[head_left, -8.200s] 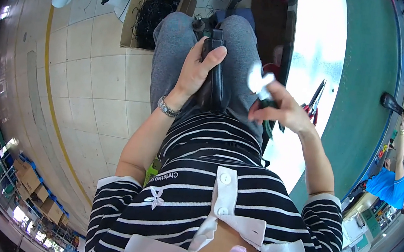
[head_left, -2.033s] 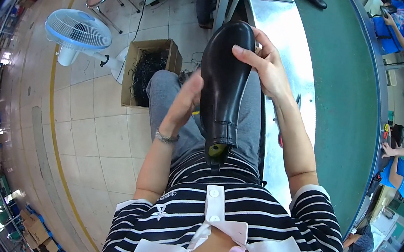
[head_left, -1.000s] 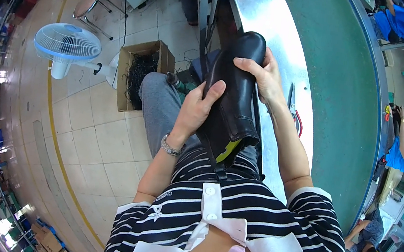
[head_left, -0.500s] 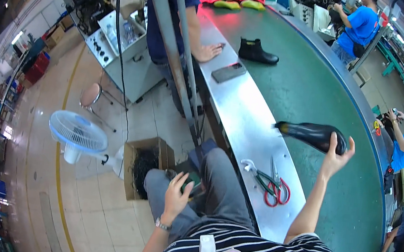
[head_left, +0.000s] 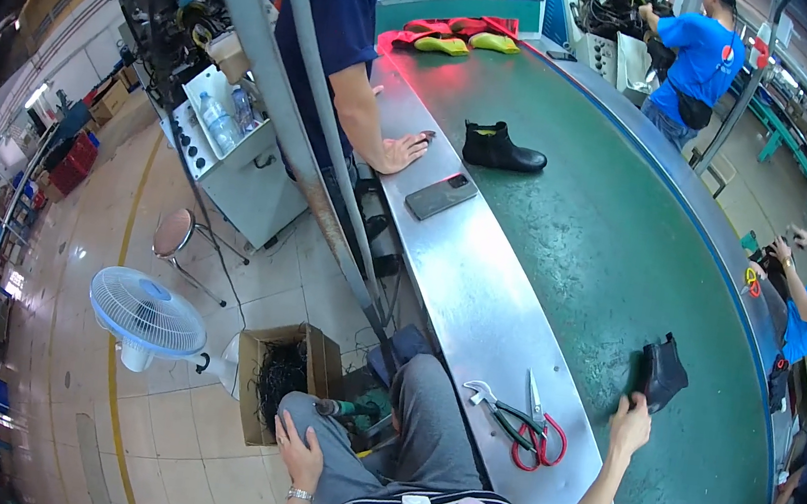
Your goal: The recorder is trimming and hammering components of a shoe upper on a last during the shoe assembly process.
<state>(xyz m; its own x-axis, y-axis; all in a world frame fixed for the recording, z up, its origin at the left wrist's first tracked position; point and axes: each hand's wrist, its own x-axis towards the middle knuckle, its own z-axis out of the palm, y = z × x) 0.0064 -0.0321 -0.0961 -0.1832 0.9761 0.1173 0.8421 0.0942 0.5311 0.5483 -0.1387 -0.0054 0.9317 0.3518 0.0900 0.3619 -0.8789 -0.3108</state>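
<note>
My right hand (head_left: 631, 427) is at the near end of a black ankle boot (head_left: 665, 373), with its fingers closed at the toe. This boot is low over or on the green work surface (head_left: 573, 263); its shaft points away from me. My left hand (head_left: 300, 456) lies on my left knee, fingers spread, holding nothing. Close by, between my legs, is a dark green tool-like thing (head_left: 349, 410), partly hidden. Red-handled scissors (head_left: 540, 440) and dark-handled pliers (head_left: 502, 412) lie on the metal edge strip (head_left: 479, 292) left of my right hand.
Another black ankle boot (head_left: 502, 148) stands farther up the surface. A phone (head_left: 441, 196) lies on the strip, near a co-worker's hand (head_left: 403, 152). Red and yellow pieces (head_left: 460, 37) lie at the far end. A cardboard box (head_left: 321, 368) and a fan (head_left: 149, 312) stand at left.
My right hand has brought the boot down and nearer to me, turning its shaft away. My left hand has moved from above the green thing onto my knee. The view has shifted slightly.
</note>
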